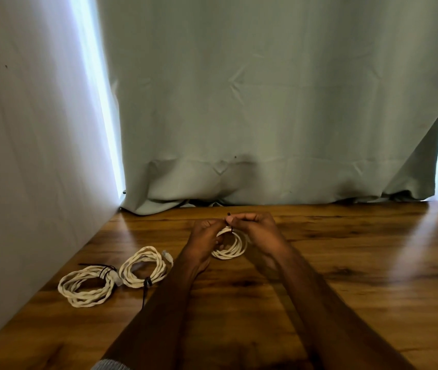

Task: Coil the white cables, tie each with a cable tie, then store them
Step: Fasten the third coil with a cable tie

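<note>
Both hands, left hand [207, 233] and right hand [252, 225], pinch the black tie [230, 227] atop the light, floppy cable coil [230, 245]; hold there.

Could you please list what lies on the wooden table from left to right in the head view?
Tied white twisted-cable coil nearest the wall → second white cable coil with a black cable tie → left hand → small white cable coil being tied → right hand.

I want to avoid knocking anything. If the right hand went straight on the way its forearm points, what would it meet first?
Probably the green curtain behind the table edge. The right hand points away from the person, and only bare wooden table shows beyond it, though depth is unclear.
</note>
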`<state>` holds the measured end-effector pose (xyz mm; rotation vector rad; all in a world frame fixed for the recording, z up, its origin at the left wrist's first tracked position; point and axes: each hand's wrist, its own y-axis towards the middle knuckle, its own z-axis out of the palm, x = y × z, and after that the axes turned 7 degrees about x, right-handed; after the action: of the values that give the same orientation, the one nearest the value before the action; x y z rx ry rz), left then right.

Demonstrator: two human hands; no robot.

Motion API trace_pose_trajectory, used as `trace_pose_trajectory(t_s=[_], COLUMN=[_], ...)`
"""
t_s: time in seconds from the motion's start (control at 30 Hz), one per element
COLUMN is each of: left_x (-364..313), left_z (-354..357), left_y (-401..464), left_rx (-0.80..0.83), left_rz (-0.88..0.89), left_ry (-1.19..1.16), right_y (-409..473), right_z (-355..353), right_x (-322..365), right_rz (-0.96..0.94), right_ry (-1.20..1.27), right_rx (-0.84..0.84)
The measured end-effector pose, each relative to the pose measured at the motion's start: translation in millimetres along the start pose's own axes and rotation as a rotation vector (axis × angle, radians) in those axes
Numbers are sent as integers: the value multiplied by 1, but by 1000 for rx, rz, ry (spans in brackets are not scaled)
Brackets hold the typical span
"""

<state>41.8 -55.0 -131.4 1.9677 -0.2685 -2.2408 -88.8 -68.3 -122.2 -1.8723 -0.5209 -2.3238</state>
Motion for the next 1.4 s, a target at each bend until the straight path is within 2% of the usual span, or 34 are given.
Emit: trace_pose_trajectory(t_s=[0.23,0.5,0.77,0.9,1.07,1.23,1.4], left_x=[-2,1,0,4,10,11,14], left_z=[2,7,10,10,10,10,12], left_y=[-1,-1,-3,1,5,3,2], left_rx=[9,49,67,60,74,136,129], left_rz=[-22,-58,-69,-75,-34,14,100], left_ry=[-6,-38,-101,-52,41,13,5], right_y=[1,0,1,0,1,-5,-4], right_z=[-5,-6,-7,-7,-12,-15,-15], right_x=[-1,3,3,4,7,14,14], right_rz=[-13,57,43,15,30,139,131], right_ry=[-65,112,67,20,-9,54,77], right_rx=[-3,-9,-84,-116,-124,-141,-203])
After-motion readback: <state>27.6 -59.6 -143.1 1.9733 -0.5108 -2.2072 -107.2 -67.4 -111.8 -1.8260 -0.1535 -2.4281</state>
